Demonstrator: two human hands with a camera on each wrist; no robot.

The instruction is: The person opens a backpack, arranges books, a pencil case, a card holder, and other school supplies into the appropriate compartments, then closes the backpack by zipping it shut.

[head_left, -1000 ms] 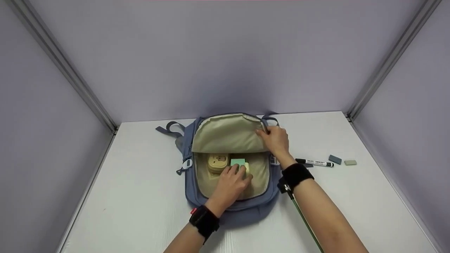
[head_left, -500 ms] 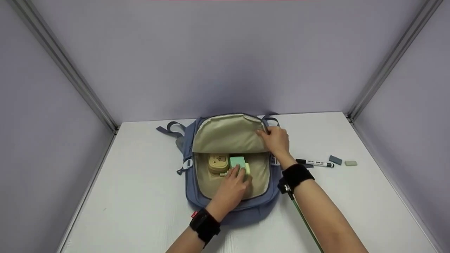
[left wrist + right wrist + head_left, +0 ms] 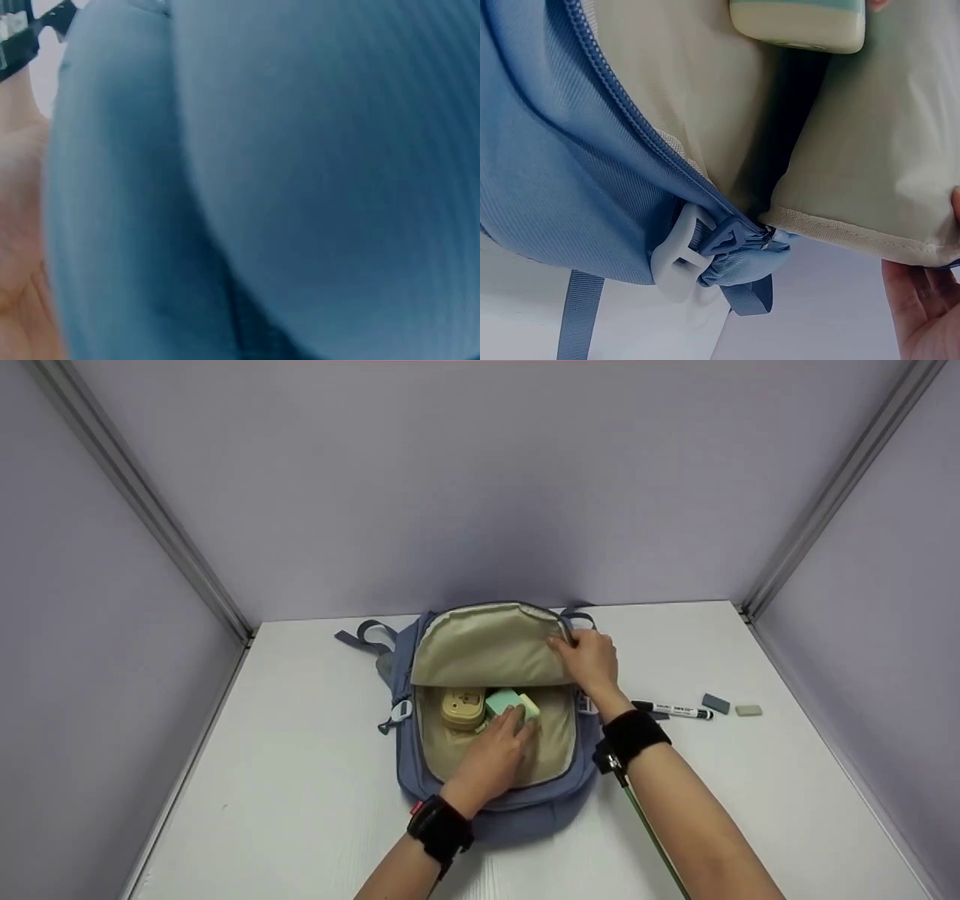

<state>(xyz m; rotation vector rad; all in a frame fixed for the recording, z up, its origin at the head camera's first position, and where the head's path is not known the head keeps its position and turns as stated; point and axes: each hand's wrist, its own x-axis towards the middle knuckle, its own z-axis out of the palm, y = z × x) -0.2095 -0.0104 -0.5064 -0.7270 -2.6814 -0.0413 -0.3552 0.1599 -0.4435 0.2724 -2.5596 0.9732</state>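
A blue backpack (image 3: 414, 761) lies on the table with its beige-lined compartment unzipped. My left hand (image 3: 491, 761) reaches into the opening, its outstretched fingers touching a mint-green and pale-yellow box (image 3: 504, 701); the thumb is hidden. That box sits tilted beside a yellow rounded case (image 3: 463, 709) with a small printed figure. My right hand (image 3: 592, 660) pinches the edge of the raised flap (image 3: 491, 649) on its right side. In the right wrist view, the box (image 3: 799, 22) shows its pale end at the top. Blue fabric fills most of the left wrist view.
To the right of the backpack lie a black-and-white marker (image 3: 679, 710), a dark blue-grey block (image 3: 715, 703) and a pale green block (image 3: 748, 710). A dark flat piece shows partly under the marker. Straps and white buckles (image 3: 401, 710) stick out at the backpack's sides. Walls enclose the table.
The mint-green and yellow box has turned and shifted slightly deeper into the backpack, and the left fingers have straightened over it. The yellow case has moved slightly left. The right hand keeps its hold.
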